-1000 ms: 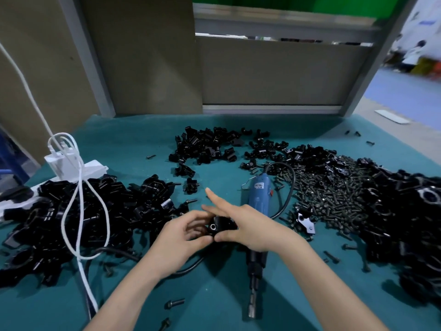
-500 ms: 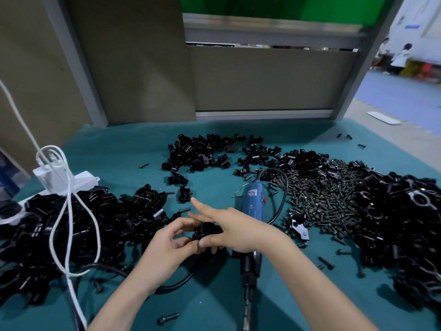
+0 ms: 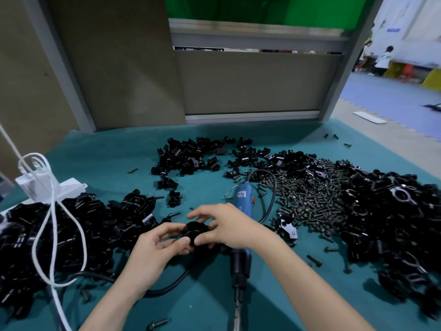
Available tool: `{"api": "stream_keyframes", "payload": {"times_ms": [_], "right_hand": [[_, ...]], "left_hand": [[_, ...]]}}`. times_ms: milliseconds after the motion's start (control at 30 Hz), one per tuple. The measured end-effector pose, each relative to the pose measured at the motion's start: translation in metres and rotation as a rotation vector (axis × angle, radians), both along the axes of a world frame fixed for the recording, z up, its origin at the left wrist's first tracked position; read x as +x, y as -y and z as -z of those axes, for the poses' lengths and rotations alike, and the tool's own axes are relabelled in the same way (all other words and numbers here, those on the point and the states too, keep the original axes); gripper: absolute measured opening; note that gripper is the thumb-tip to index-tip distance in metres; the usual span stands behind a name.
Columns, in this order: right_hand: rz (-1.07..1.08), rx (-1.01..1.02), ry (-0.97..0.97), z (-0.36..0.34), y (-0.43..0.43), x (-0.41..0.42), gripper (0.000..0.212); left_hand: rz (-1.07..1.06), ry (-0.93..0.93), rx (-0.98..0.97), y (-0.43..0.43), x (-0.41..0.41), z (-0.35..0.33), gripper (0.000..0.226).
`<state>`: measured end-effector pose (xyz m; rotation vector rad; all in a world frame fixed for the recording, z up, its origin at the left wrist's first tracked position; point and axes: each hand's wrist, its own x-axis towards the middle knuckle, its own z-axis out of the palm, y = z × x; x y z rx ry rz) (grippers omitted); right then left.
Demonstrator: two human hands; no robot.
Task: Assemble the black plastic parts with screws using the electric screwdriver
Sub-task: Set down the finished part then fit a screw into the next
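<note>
Pinching a small rounded black plastic part between them, the left hand grips from 8 o'clock and the right hand from 3, fingers curled. The blue-bodied electric screwdriver lies beneath the right wrist, long axis 12-to-6, bit toward 6, so the right hand is nearer. The heap of dark metal screws sits at 2 o'clock.
</note>
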<state>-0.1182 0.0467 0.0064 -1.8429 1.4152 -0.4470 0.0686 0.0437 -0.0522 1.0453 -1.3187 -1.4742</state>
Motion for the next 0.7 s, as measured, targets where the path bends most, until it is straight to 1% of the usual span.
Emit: {"api": "stream_keyframes", "payload": {"times_ms": [67, 200, 367, 500, 600, 667, 700], "right_hand": [[0.089, -0.041, 0.033, 0.005, -0.004, -0.003, 0.038], [0.139, -0.086, 0.037, 0.009, -0.008, -0.003, 0.033], [0.135, -0.111, 0.018, 0.011, -0.007, -0.001, 0.032], [0.139, -0.092, 0.012, 0.009, -0.006, 0.001, 0.033], [0.129, -0.069, -0.02, 0.004, -0.011, -0.001, 0.039], [0.128, -0.047, 0.003, -0.005, -0.016, -0.014, 0.047], [0.162, -0.062, 0.024, -0.012, -0.017, -0.027, 0.046]], "left_hand": [[-0.004, 0.003, 0.006, 0.001, 0.0, 0.001, 0.022], [0.005, -0.001, 0.027, 0.0, 0.0, 0.001, 0.025], [0.039, -0.008, 0.019, -0.002, 0.0, -0.003, 0.031], [0.003, 0.014, 0.002, -0.003, -0.002, -0.006, 0.031], [0.003, 0.037, -0.003, -0.004, -0.003, -0.006, 0.031], [-0.011, 0.031, 0.005, -0.004, -0.002, -0.006, 0.031], [-0.018, 0.032, 0.009, -0.004, -0.002, -0.006, 0.03]]}}
